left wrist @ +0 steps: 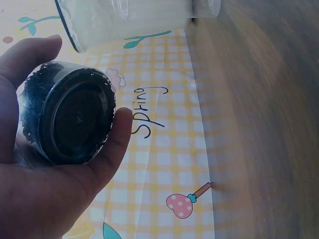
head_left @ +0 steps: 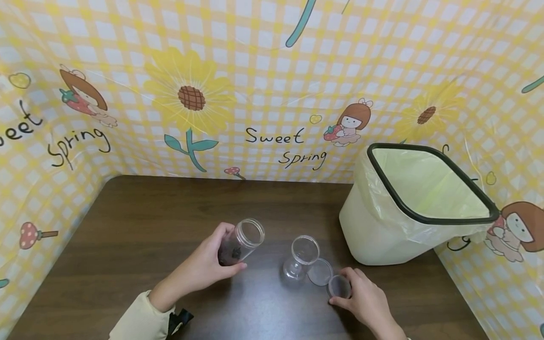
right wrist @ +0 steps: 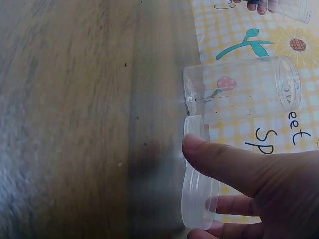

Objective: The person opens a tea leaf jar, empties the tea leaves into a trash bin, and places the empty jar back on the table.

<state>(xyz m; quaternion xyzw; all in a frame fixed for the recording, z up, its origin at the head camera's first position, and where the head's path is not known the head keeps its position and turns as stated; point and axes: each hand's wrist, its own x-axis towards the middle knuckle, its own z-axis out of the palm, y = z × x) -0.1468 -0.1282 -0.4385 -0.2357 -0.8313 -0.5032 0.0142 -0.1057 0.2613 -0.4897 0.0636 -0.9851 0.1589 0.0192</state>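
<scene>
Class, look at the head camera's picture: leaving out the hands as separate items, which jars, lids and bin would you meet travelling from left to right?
Tilted jar with dark contents → upright clear jar → lid lying on the table → lid held by the right hand → lined bin.

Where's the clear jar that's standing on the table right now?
In the head view, the clear jar stands between the left hand and right hand, just left of the nearest lid.
</scene>
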